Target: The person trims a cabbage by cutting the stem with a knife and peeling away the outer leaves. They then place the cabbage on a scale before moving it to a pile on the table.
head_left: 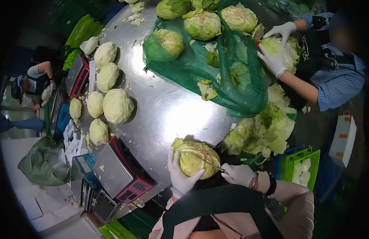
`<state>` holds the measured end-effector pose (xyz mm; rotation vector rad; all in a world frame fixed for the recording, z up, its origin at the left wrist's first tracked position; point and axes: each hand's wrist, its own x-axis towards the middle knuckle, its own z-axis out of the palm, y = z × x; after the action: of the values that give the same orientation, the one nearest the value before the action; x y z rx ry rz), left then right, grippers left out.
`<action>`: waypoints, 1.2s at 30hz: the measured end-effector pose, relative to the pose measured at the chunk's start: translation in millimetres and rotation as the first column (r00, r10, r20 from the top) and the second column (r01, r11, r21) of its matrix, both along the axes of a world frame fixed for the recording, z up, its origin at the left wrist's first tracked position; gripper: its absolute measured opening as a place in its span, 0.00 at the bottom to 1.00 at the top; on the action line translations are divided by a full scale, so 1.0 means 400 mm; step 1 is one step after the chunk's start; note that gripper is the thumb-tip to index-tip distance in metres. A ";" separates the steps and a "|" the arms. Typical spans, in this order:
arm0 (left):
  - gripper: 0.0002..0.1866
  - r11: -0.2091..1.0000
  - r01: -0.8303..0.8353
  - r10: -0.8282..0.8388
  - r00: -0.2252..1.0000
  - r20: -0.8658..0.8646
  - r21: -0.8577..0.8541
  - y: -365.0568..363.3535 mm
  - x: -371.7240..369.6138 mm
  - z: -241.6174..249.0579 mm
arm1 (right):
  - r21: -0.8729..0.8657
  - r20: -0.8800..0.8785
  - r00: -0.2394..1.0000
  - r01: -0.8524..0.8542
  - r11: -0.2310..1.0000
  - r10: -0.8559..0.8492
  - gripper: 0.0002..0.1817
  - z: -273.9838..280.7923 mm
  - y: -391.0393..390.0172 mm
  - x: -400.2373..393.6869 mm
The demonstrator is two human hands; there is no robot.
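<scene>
A cabbage (pixel 198 155) with yellow-green outer leaves rests at the near edge of the metal table (pixel 152 103). My left hand (pixel 181 173), in a white glove, grips its left side, fingers along the leaves and thumb toward the front. In my gloved right hand (pixel 239 175) is a knife (pixel 210 163), its thin blade lying against the cabbage's top. How deep the blade sits cannot be made out. Just right of the cabbage, loose outer leaves (pixel 264 127) are heaped at the table's edge.
Peeled cabbages (pixel 118 106) stand at the left, near a red-trimmed scale (pixel 124 175). A green mesh bag (pixel 232 87) with untrimmed cabbages (pixel 202 26) covers the far side. Across, a co-worker's gloved hands (pixel 278 51) hold another cabbage. A lime-green crate (pixel 300 171) stands at right.
</scene>
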<state>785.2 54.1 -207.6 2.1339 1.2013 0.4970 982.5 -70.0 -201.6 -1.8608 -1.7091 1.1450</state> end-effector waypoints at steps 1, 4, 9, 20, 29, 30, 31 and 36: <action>0.50 1.000 0.004 -0.004 1.000 0.005 -0.009 -0.001 0.003 0.003 | -0.015 0.046 0.999 0.002 1.000 -0.001 0.12 0.004 -0.002 -0.004; 0.50 0.999 0.032 -0.031 0.999 -0.032 0.029 -0.004 0.007 0.012 | -0.107 0.069 0.997 -0.015 0.994 0.023 0.12 0.018 -0.005 -0.008; 0.50 0.999 0.029 -0.027 0.999 -0.043 0.039 -0.004 -0.003 0.006 | -0.166 0.166 0.986 -0.003 0.986 0.031 0.12 0.008 0.000 -0.040; 0.51 0.984 0.127 -0.127 0.992 -0.007 0.124 0.015 0.008 0.006 | -0.346 0.069 0.991 -0.086 0.934 0.117 0.11 0.017 0.031 0.000; 0.49 0.990 0.139 -0.138 0.990 0.021 -0.014 0.108 0.001 -0.001 | -0.168 0.173 0.982 -0.051 0.985 0.080 0.11 -0.086 0.066 -0.010; 0.48 0.987 0.159 -0.159 0.987 0.011 -0.010 0.116 0.006 -0.003 | -0.171 0.172 0.982 -0.052 0.984 0.082 0.11 -0.079 0.073 -0.003; 0.49 0.988 0.152 -0.152 0.987 -0.048 0.000 0.110 0.020 0.006 | -0.256 0.168 0.982 -0.044 0.966 0.089 0.12 -0.063 0.080 0.005; 0.50 0.970 0.231 -0.217 0.961 -0.171 0.069 0.044 0.054 0.036 | -0.316 0.128 0.989 -0.035 0.948 0.079 0.12 -0.016 0.028 0.012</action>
<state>806.8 71.5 -193.2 2.3892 1.0201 0.2848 987.3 -59.0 -208.2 -2.1356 -1.7468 1.4102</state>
